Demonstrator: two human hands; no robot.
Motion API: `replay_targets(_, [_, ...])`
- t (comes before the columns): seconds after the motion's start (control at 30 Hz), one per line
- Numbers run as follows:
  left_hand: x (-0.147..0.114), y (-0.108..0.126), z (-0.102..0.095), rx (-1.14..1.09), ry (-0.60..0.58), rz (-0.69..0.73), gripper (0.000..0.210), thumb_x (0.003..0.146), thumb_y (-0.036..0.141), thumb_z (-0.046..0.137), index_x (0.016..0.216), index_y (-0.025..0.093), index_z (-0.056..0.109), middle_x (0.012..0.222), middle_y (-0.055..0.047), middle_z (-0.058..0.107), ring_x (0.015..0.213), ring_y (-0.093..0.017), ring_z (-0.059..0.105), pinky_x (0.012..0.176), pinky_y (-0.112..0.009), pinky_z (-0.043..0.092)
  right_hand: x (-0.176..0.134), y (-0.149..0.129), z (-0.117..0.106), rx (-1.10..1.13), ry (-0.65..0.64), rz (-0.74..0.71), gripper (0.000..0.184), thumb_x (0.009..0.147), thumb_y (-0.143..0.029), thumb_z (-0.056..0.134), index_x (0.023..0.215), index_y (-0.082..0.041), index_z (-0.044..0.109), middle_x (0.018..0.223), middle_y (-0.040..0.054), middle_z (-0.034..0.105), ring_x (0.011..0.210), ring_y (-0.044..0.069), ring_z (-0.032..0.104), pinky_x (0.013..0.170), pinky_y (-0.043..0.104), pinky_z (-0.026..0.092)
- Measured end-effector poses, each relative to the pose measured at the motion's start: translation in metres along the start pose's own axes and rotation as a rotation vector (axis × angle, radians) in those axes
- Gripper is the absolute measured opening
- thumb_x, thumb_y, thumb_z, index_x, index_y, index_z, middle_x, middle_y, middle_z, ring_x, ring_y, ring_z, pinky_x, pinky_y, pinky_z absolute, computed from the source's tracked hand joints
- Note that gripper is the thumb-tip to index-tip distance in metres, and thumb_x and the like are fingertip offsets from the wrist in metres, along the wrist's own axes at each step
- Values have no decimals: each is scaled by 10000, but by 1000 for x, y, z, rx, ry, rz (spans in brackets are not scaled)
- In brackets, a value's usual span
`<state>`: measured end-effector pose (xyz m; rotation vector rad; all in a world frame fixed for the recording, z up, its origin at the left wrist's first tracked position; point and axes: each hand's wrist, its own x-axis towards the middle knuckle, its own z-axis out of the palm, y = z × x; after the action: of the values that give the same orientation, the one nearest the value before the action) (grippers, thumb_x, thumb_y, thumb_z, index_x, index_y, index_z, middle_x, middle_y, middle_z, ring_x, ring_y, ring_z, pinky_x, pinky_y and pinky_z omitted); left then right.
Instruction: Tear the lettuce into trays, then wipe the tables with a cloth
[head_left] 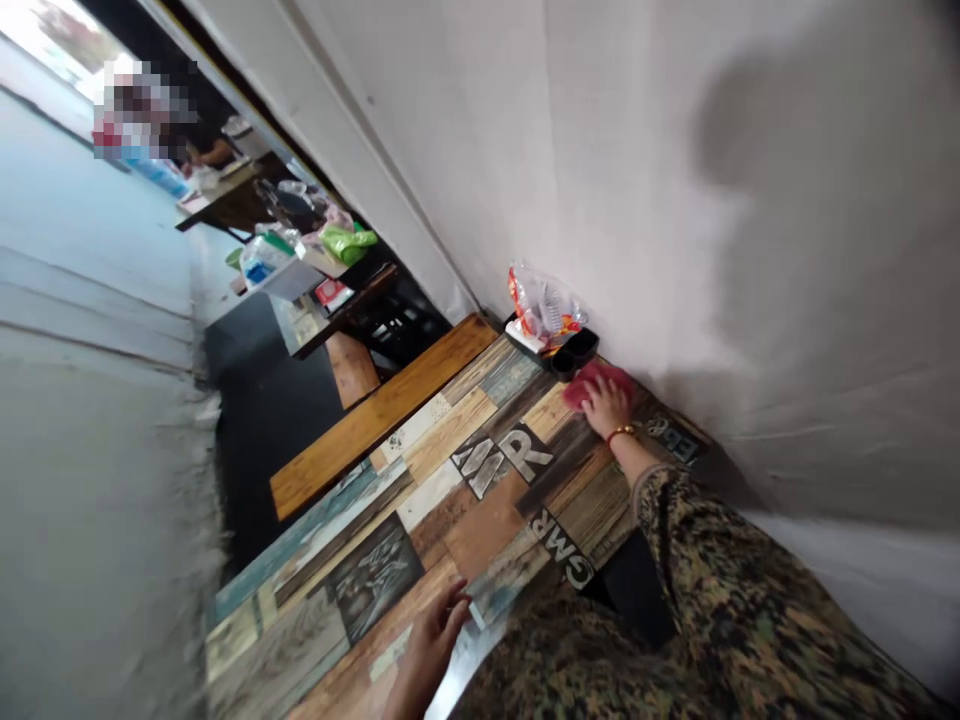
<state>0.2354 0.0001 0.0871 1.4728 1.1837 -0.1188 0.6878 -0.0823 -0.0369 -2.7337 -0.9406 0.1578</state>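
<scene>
My right hand (609, 408) presses down on a red cloth (576, 390) at the table's wall side, its fingers laid over the fabric. Under it lies the table (480, 530), whose top has a patchwork wood-plank print with letters. My left hand (433, 640) hovers at or just over the near edge of the tabletop, fingers loosely bent and thumb apart, with nothing in it. Whether it touches the table I cannot tell. Right beside the cloth stands a black holder (576, 350) with round cups and a clear, red-marked plastic packet (544, 305).
A pale wall (630, 200) borders the table on the right. Beyond the far side runs a wooden bench (382, 415). Further back, another table (300, 335) carries a plastic bin (289, 280) and a green bag (347, 243). A person (146, 115) is at a distant table.
</scene>
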Motion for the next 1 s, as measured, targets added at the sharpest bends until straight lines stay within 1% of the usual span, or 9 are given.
replay_targets(0.1, [4,-5,5,-44,24,-51,693,662,674,636,1131,164,658,979,-117,720,847,-253,682,775,-356,525,-20,-23,18,-2,40,39,532,934,-394,399,1445,-244,388,1555,91,274,1407,357,203,1084,560,217])
replay_targets(0.27, [8,-26,12,-148,98,-144,641,671,601,642,1114,137,651,910,-102,702,802,-237,670,732,-349,509,-144,-105,64,113,-182,-457,563,889,-365,516,1436,-325,387,1572,19,245,1432,324,148,1134,527,120])
replay_targets(0.4, [2,-46,19,-229,128,-182,562,695,521,629,1094,127,653,868,-86,695,757,-214,653,717,-340,493,-215,-166,86,350,-509,-833,407,888,-183,498,1235,-366,601,1404,-43,520,1327,232,360,1092,435,259])
replay_targets(0.5, [-6,-67,21,-270,141,-186,534,696,469,627,1093,113,654,837,-78,684,717,-195,637,707,-327,482,-217,-191,84,488,-614,-912,333,880,-137,468,1004,-320,717,1155,-23,680,1101,202,535,991,389,382])
replay_targets(0.6, [-16,-96,19,-315,178,-220,545,703,446,613,1117,93,638,835,-84,678,699,-187,627,691,-317,472,-171,-182,73,523,-531,-857,411,887,-121,360,1109,-238,685,1238,61,626,1156,229,510,1011,424,381])
replay_targets(0.67, [-21,-116,16,-341,197,-234,542,711,437,607,1122,85,632,831,-87,680,703,-191,629,687,-316,467,-125,-157,63,554,-333,-701,474,861,-114,321,1187,-228,645,1284,67,594,1170,233,515,1019,434,392])
replay_targets(0.8, [-30,-150,6,-387,199,-211,518,709,439,627,1105,105,645,813,-72,686,713,-193,637,700,-313,462,-67,-106,56,217,-190,-414,504,849,-192,377,1324,-167,542,1403,122,485,1242,281,468,1067,467,344])
replay_targets(0.9, [-39,-173,-7,-415,200,-188,520,712,440,631,1112,106,645,811,-71,689,718,-193,633,709,-316,462,-83,-110,74,30,-139,-240,592,875,-365,411,1408,-110,434,1505,182,321,1332,360,337,1068,527,318])
replay_targets(1.0, [-56,-201,-23,-444,207,-184,517,724,426,620,1129,105,640,848,-78,691,739,-191,633,722,-314,465,-126,-165,106,-25,-117,-258,657,881,-455,402,1451,-132,363,1546,173,226,1378,400,211,1062,587,283])
